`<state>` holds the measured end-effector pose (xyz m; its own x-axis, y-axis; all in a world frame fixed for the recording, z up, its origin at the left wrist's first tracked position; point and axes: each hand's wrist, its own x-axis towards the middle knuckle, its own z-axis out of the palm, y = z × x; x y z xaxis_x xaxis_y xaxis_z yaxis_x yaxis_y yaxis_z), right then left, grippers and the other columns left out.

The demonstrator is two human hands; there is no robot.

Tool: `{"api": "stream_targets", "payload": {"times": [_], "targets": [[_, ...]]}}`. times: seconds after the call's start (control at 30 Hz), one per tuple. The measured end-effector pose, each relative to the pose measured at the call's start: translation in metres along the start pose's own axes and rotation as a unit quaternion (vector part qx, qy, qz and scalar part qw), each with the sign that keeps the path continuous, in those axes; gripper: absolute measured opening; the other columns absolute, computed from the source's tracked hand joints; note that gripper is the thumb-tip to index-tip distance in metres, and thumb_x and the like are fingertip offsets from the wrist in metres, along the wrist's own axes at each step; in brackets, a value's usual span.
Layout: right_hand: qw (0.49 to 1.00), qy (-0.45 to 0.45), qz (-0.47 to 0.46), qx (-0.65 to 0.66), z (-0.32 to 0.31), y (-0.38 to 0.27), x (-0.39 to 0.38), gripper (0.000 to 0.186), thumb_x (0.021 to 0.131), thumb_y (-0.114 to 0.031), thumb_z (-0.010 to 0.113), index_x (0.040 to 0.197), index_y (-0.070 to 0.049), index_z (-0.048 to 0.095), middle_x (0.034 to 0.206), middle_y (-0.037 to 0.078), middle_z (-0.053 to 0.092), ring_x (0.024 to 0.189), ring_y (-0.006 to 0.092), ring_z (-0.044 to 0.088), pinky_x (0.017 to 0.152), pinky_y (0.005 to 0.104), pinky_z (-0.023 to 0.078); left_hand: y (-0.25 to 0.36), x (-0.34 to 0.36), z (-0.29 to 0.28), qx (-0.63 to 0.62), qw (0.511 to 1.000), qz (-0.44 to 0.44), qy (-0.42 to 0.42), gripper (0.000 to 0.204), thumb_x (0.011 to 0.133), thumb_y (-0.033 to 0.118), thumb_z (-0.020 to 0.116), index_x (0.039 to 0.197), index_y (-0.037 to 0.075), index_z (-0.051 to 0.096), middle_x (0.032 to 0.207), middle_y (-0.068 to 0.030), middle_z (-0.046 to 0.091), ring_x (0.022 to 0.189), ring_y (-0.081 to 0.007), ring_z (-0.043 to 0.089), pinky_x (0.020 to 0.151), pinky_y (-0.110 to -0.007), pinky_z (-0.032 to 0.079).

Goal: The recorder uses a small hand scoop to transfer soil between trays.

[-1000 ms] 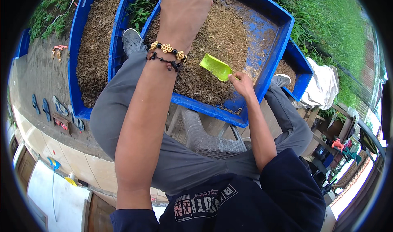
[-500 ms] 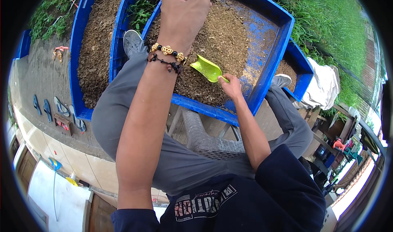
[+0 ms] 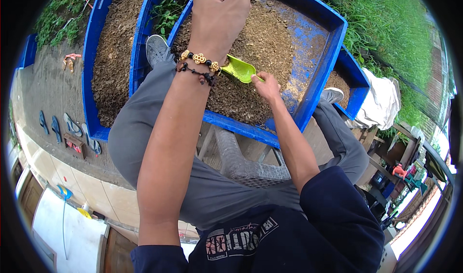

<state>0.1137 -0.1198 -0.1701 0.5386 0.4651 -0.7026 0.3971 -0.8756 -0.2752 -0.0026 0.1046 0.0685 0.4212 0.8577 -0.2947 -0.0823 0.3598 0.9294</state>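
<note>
My right hand (image 3: pixel 268 86) is closed round the handle of a lime-green scoop (image 3: pixel 240 69). The scoop tilts over crumbly brown soil-like material (image 3: pixel 263 37) in a blue tray (image 3: pixel 316 87); its far tip is partly covered by my left wrist. Over the tray's far side, my left hand (image 3: pixel 219 13) has its fingers curled together at the upper edge of the picture. What they grip is cut off from view. Two beaded bracelets (image 3: pixel 198 59) circle the left wrist.
More blue trays of brown material stand on the left (image 3: pixel 118 46) and at the right (image 3: pixel 354 80). A white sack (image 3: pixel 381 99) lies beside the right tray. A grey woven seat (image 3: pixel 246 169) is between my legs. Sandals (image 3: pixel 56 128) lie on the paving to the left.
The scoop in my right hand has moved up and slightly left, away from me, and now partly passes behind my left wrist. My left hand has shifted only slightly to the right.
</note>
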Motion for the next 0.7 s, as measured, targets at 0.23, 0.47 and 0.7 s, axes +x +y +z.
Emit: {"api": "stream_targets", "payload": {"times": [0.23, 0.47, 0.7], "targets": [[0.999, -0.017, -0.037, -0.023, -0.039, -0.021, 0.000, 0.041, 0.086, -0.050, 0.060, 0.106, -0.018, 0.075, 0.106, 0.016, 0.072, 0.106, 0.0343, 0.066, 0.097, 0.0502, 0.043, -0.011, 0.009, -0.003, -0.002, 1.000, 0.006, 0.001, 0.014, 0.092, 0.009, 0.060, 0.097, -0.003, 0.067, 0.082, -0.0019, 0.064, 0.073, -0.0076, 0.058, 0.066, -0.019, 0.047], [0.996, 0.013, -0.085, 0.025, -0.067, -0.082, -0.021, 0.039, 0.085, -0.049, 0.062, 0.102, -0.017, 0.075, 0.101, 0.018, 0.073, 0.104, 0.0369, 0.066, 0.090, 0.0479, 0.050, -0.015, 0.012, -0.004, 0.007, 1.000, 0.004, 0.003, 0.015, 0.092, 0.009, 0.060, 0.098, -0.003, 0.067, 0.083, -0.0029, 0.065, 0.074, -0.0079, 0.060, 0.068, -0.020, 0.048], [0.995, 0.051, -0.038, -0.071, -0.077, -0.060, -0.037, 0.036, 0.088, -0.041, 0.058, 0.107, -0.013, 0.073, 0.100, 0.018, 0.072, 0.102, 0.0370, 0.066, 0.097, 0.0524, 0.040, -0.007, 0.008, -0.002, -0.005, 1.000, -0.027, 0.008, 0.016, 0.092, 0.009, 0.060, 0.099, -0.004, 0.066, 0.084, -0.0026, 0.065, 0.074, -0.0072, 0.059, 0.066, -0.019, 0.047]]}}
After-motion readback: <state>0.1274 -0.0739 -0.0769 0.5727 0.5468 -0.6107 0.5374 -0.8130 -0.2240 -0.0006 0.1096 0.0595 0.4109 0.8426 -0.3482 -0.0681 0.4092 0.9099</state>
